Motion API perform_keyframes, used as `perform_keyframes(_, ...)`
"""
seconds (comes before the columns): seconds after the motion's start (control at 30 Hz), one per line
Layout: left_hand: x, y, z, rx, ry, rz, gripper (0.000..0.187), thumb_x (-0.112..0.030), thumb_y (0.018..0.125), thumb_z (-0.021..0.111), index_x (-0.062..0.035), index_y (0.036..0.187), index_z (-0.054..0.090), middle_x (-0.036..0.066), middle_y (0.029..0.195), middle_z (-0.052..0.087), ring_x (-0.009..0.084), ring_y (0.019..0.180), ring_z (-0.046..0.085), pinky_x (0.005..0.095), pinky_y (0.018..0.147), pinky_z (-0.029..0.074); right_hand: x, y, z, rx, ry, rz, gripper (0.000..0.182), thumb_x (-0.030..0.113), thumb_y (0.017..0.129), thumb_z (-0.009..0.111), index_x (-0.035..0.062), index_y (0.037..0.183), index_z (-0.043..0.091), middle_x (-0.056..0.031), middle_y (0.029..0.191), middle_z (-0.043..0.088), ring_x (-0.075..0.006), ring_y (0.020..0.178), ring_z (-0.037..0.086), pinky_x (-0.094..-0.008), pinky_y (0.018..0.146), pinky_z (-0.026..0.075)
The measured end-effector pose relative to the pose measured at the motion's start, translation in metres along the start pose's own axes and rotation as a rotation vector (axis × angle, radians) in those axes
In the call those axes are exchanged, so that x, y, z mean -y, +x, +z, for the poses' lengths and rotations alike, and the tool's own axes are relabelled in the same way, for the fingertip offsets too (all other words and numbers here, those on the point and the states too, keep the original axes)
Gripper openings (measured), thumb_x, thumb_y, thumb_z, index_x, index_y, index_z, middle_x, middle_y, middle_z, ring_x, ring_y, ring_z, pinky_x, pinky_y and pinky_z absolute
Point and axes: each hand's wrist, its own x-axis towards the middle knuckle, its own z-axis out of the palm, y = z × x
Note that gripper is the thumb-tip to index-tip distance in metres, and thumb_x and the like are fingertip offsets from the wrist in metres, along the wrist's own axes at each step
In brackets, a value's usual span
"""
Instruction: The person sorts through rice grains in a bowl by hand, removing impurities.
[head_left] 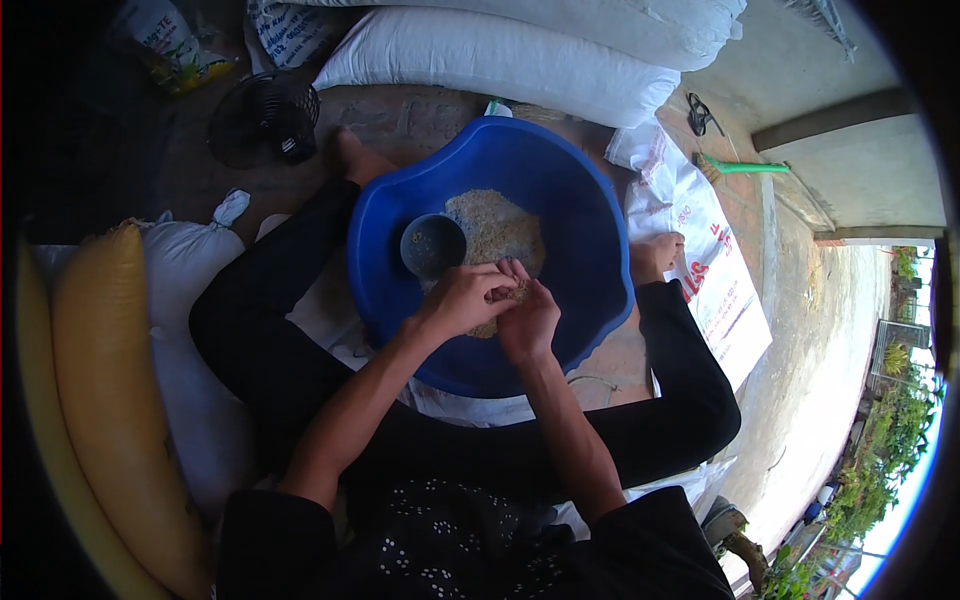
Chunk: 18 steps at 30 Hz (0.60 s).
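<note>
We keep our left hand (462, 298) and right hand (528, 318) pressed together, fingers curled narrow around a small pinch of grain (495, 235), low over the blue basin (590, 260) at its 6 o'clock side, rubbing gently so nothing spills past the little bowl (433, 246) at 9 o'clock.

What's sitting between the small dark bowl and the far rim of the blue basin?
In the head view, a pile of grain lies there, on the blue basin's floor beside the small dark bowl.

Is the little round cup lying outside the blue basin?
No, the small cup sits inside the blue basin, beside the grain.
</note>
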Motion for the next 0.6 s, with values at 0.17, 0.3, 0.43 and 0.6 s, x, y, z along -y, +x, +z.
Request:
perform_keyframes(0.17, 0.000, 0.000, 0.003, -0.015, 0.017, 0.022, 0.022, -0.011, 0.079, 0.084, -0.0059, 0.099, 0.078, 0.011, 0.095, 0.074, 0.0284, 0.085, 0.074, 0.0358, 0.074, 0.060, 0.000, 0.001, -0.004, 0.025, 0.013, 0.004, 0.047, 0.026, 0.106, 0.031, -0.0028, 0.140, 0.046, -0.0196, 0.139, 0.056, -0.0312, 0.116, 0.057, -0.0452, 0.100, 0.046)
perform_keyframes(0.3, -0.005, 0.002, 0.002, -0.003, 0.012, 0.005, 0.020, -0.010, 0.080, 0.083, -0.0064, 0.098, 0.078, 0.011, 0.096, 0.074, 0.0283, 0.085, 0.074, 0.0357, 0.073, 0.059, 0.001, 0.001, -0.004, 0.029, 0.017, 0.009, 0.046, 0.025, 0.105, 0.033, -0.0025, 0.138, 0.047, -0.0197, 0.138, 0.057, -0.0320, 0.118, 0.057, -0.0456, 0.101, 0.045)
perform_keyframes(0.43, -0.009, 0.003, -0.001, 0.013, 0.014, 0.010, 0.017, -0.009, 0.081, 0.081, -0.0066, 0.097, 0.078, 0.011, 0.095, 0.075, 0.0277, 0.084, 0.074, 0.0353, 0.072, 0.059, 0.002, 0.000, -0.005, 0.021, 0.021, 0.008, 0.045, 0.026, 0.105, 0.034, -0.0021, 0.137, 0.048, -0.0196, 0.137, 0.058, -0.0324, 0.119, 0.057, -0.0462, 0.102, 0.045)
perform_keyframes(0.6, -0.011, 0.004, 0.000, 0.007, -0.016, 0.020, 0.015, -0.007, 0.082, 0.080, -0.0065, 0.097, 0.078, 0.010, 0.092, 0.075, 0.0254, 0.081, 0.074, 0.0348, 0.070, 0.059, 0.005, 0.000, -0.004, 0.020, 0.077, 0.006, 0.045, 0.027, 0.104, 0.035, -0.0021, 0.137, 0.048, -0.0194, 0.136, 0.058, -0.0329, 0.123, 0.056, -0.0465, 0.105, 0.044)
